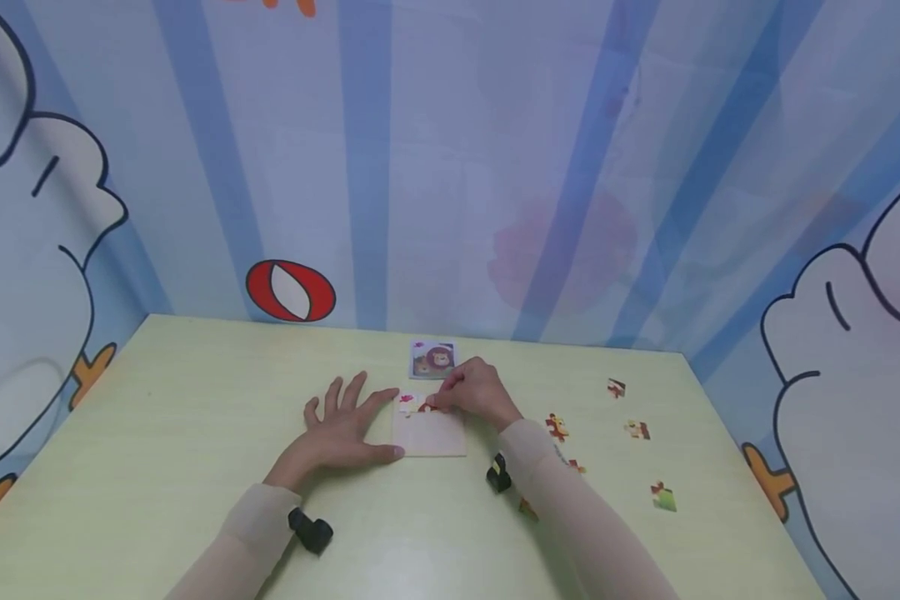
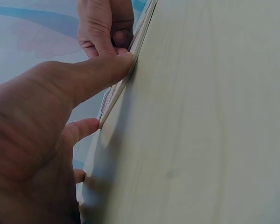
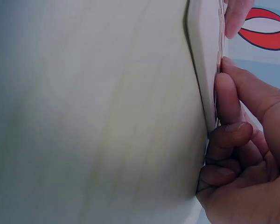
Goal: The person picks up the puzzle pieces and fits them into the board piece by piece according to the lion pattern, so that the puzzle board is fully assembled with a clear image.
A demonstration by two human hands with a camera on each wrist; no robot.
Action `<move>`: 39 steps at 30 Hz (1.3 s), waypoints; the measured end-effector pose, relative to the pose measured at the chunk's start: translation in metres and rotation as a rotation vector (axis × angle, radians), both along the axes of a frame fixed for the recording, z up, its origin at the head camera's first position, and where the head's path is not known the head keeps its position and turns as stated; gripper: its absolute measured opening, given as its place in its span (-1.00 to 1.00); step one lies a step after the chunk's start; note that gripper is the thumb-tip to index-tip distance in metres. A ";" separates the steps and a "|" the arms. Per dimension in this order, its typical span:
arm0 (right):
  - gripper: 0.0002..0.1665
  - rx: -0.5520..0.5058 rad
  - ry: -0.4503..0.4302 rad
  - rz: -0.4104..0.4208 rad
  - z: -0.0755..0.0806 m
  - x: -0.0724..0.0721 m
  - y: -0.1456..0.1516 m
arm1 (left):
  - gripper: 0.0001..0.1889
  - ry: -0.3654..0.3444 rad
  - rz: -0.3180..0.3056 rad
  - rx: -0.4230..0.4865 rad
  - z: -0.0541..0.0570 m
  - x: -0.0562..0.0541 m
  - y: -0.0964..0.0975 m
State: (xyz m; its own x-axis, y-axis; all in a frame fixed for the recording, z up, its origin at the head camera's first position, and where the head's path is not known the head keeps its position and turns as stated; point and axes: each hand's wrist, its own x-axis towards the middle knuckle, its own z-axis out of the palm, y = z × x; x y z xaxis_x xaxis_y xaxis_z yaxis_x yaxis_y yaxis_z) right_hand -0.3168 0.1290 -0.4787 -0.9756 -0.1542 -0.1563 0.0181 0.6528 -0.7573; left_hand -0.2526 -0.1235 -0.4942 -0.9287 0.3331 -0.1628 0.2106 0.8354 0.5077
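Observation:
A pale square puzzle board (image 1: 429,433) lies flat on the yellow-green table (image 1: 195,433). My left hand (image 1: 348,425) rests flat beside its left edge with the fingers spread, thumb (image 2: 98,70) against the board's edge (image 2: 123,86). My right hand (image 1: 468,390) curls over the board's far edge and pinches a red-orange puzzle piece (image 1: 427,406) down on it. A pink-marked piece (image 1: 406,401) sits in the board's far left corner. In the right wrist view, my right hand's fingers (image 3: 227,100) press on the board (image 3: 201,70).
A small lion picture card (image 1: 432,358) lies just beyond the board. Several loose puzzle pieces are scattered to the right, such as one (image 1: 616,387), another (image 1: 637,429) and a green one (image 1: 663,497). A blue cartoon curtain (image 1: 450,167) closes off the table's far side.

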 end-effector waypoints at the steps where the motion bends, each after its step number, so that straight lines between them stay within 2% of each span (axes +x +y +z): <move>1: -0.73 0.008 0.004 0.000 0.000 0.000 0.000 | -0.01 -0.005 0.002 0.004 -0.001 -0.001 0.000; 9: -0.67 0.016 0.020 -0.027 -0.002 -0.001 -0.001 | 0.01 0.011 -0.002 0.042 -0.010 -0.004 0.000; 15: -0.68 0.015 0.021 -0.030 -0.001 0.000 0.000 | 0.01 0.006 -0.012 0.039 -0.006 -0.003 0.000; 20: -0.73 -0.041 -0.012 -0.002 0.002 0.001 0.002 | 0.00 0.000 -0.019 0.019 0.000 -0.003 0.000; 26: -0.76 -0.113 -0.015 0.027 0.001 -0.003 0.012 | 0.00 -0.002 -0.011 0.021 -0.002 -0.002 0.000; 32: -0.65 -0.195 -0.027 0.026 0.008 -0.003 0.028 | 0.00 -0.001 -0.012 0.013 -0.001 -0.001 0.001; 39: -0.41 -0.222 -0.022 0.036 0.024 -0.007 0.054 | 0.01 0.008 -0.017 0.048 0.000 0.001 -0.002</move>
